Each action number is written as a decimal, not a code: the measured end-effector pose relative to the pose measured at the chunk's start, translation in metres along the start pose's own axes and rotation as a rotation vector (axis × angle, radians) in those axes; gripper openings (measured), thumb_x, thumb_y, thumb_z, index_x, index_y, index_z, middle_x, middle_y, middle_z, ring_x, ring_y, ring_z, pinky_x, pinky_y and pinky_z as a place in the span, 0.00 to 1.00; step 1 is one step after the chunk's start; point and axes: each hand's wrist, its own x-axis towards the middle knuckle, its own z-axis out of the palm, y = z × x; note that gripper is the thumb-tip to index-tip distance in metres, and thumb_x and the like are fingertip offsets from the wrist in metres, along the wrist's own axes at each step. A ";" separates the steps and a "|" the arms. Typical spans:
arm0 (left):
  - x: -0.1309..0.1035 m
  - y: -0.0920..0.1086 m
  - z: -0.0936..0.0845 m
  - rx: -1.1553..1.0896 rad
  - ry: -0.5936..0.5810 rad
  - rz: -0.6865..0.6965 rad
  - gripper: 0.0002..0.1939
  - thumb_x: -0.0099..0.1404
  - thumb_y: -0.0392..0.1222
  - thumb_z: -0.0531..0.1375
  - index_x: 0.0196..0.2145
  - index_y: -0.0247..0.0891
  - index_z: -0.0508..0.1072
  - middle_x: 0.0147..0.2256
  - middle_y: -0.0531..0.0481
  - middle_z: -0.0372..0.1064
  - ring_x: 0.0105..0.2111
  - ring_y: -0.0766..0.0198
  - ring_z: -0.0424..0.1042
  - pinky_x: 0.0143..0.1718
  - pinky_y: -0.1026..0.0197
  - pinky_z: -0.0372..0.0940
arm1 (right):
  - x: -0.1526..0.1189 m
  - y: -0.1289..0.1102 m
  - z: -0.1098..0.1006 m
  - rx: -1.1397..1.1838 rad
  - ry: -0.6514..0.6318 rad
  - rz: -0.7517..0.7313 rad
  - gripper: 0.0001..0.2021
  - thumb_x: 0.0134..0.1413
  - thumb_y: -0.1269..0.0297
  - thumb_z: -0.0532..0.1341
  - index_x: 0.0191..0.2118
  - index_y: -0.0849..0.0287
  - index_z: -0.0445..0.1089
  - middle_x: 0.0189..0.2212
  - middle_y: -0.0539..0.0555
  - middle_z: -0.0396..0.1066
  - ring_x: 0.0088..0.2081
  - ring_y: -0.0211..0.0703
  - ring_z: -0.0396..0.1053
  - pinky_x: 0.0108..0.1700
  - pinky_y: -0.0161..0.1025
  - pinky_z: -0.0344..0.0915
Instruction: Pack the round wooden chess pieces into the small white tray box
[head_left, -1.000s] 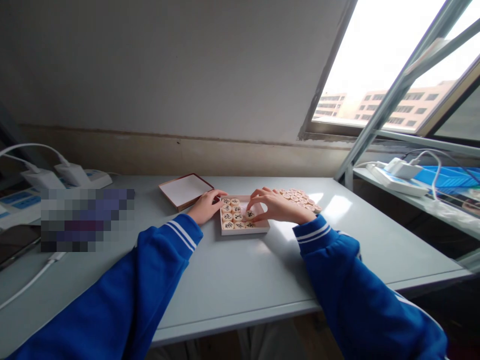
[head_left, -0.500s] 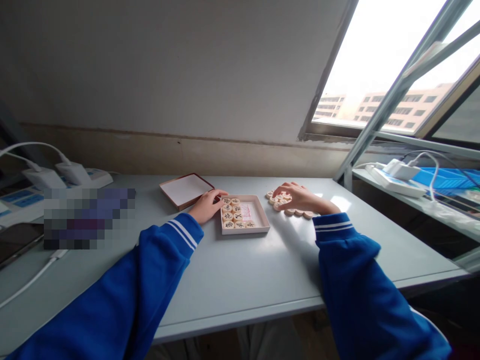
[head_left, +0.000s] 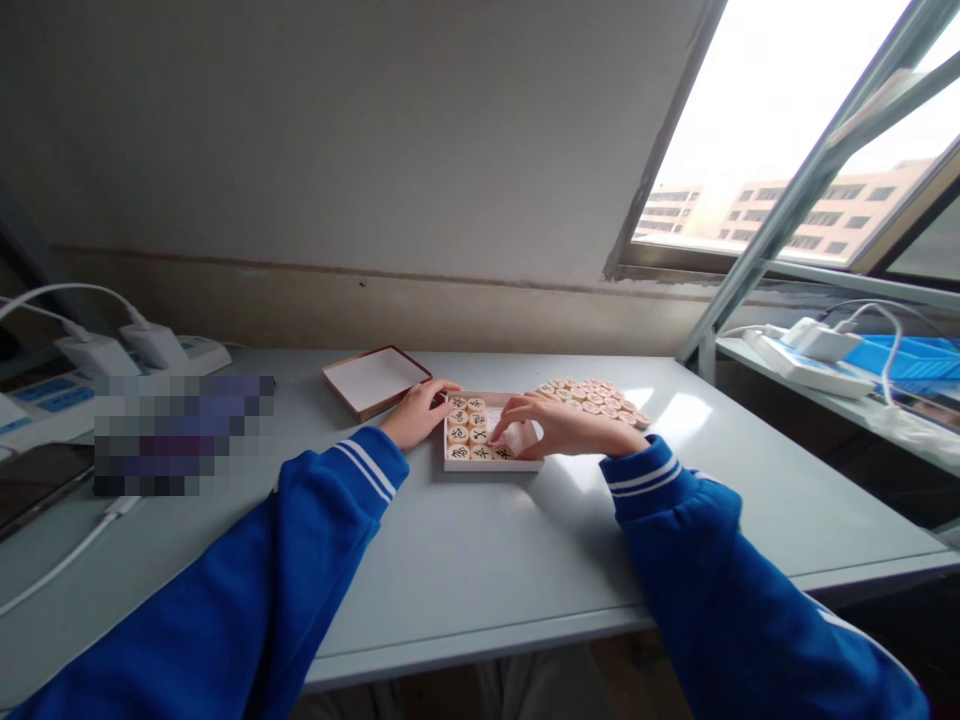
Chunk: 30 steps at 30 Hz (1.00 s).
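An open shallow box point(head_left: 493, 465) stands on the grey table, with round wooden pieces point(head_left: 458, 435) bearing black characters in its left part and along its near edge. My left hand point(head_left: 418, 413) rests at the box's left wall, thumb and fingers apart around the back left corner. Over the right part of the box is my right hand point(head_left: 551, 424), its fingers curled down inside; whatever its fingertips hold is too small to make out. Just right of the box, partly behind my right hand, lies a group of loose round pieces point(head_left: 592, 396).
The box lid point(head_left: 377, 380) lies inner side up behind my left hand. At the left are a power strip point(head_left: 202, 357) with chargers, a phone point(head_left: 41, 485) and a cable. A metal shelf at the right holds another power strip point(head_left: 806, 365) and a blue basket point(head_left: 900, 358).
My right hand has moved left from the loose pieces to the inside of the box, uncovering more of the group. My left hand has stayed at the box's left side.
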 end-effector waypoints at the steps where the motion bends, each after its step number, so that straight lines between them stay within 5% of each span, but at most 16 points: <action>1: 0.000 0.000 0.000 -0.001 -0.002 0.003 0.15 0.56 0.35 0.50 0.41 0.34 0.67 0.43 0.46 0.67 0.45 0.61 0.64 0.48 0.59 0.58 | 0.000 0.001 0.000 0.006 -0.002 -0.010 0.14 0.42 0.74 0.58 0.38 0.55 0.70 0.36 0.50 0.69 0.41 0.42 0.63 0.43 0.37 0.59; 5: 0.000 0.000 0.000 -0.003 -0.014 0.004 0.16 0.55 0.35 0.50 0.42 0.33 0.67 0.43 0.45 0.67 0.45 0.61 0.64 0.49 0.58 0.58 | -0.004 0.006 -0.004 0.020 -0.010 0.008 0.13 0.43 0.71 0.59 0.38 0.54 0.70 0.39 0.51 0.66 0.43 0.42 0.62 0.45 0.38 0.59; 11: 0.000 0.002 -0.001 -0.004 -0.030 -0.035 0.17 0.55 0.35 0.49 0.43 0.34 0.67 0.44 0.46 0.66 0.42 0.61 0.66 0.46 0.58 0.60 | -0.036 0.023 -0.034 0.019 0.082 0.300 0.16 0.42 0.52 0.60 0.38 0.53 0.68 0.39 0.55 0.63 0.42 0.47 0.61 0.39 0.39 0.62; 17: 0.000 0.002 -0.002 0.026 -0.022 -0.026 0.16 0.55 0.35 0.50 0.42 0.34 0.67 0.43 0.46 0.66 0.43 0.61 0.65 0.47 0.59 0.60 | -0.054 0.049 -0.036 -0.084 0.050 0.492 0.17 0.38 0.51 0.62 0.35 0.53 0.68 0.36 0.55 0.64 0.40 0.50 0.62 0.36 0.42 0.63; 24: 0.000 -0.001 0.000 0.021 -0.020 -0.027 0.16 0.55 0.35 0.50 0.42 0.35 0.67 0.43 0.46 0.66 0.42 0.62 0.65 0.46 0.59 0.60 | -0.045 0.057 -0.026 -0.173 0.028 0.414 0.12 0.37 0.58 0.63 0.32 0.54 0.68 0.30 0.53 0.66 0.35 0.47 0.63 0.35 0.42 0.62; 30: 0.001 -0.003 0.000 -0.011 -0.011 -0.024 0.15 0.54 0.35 0.50 0.40 0.34 0.67 0.41 0.46 0.67 0.39 0.62 0.66 0.44 0.60 0.61 | -0.035 0.030 -0.026 -0.044 0.109 0.373 0.13 0.47 0.55 0.57 0.39 0.54 0.67 0.33 0.52 0.66 0.32 0.41 0.64 0.32 0.38 0.61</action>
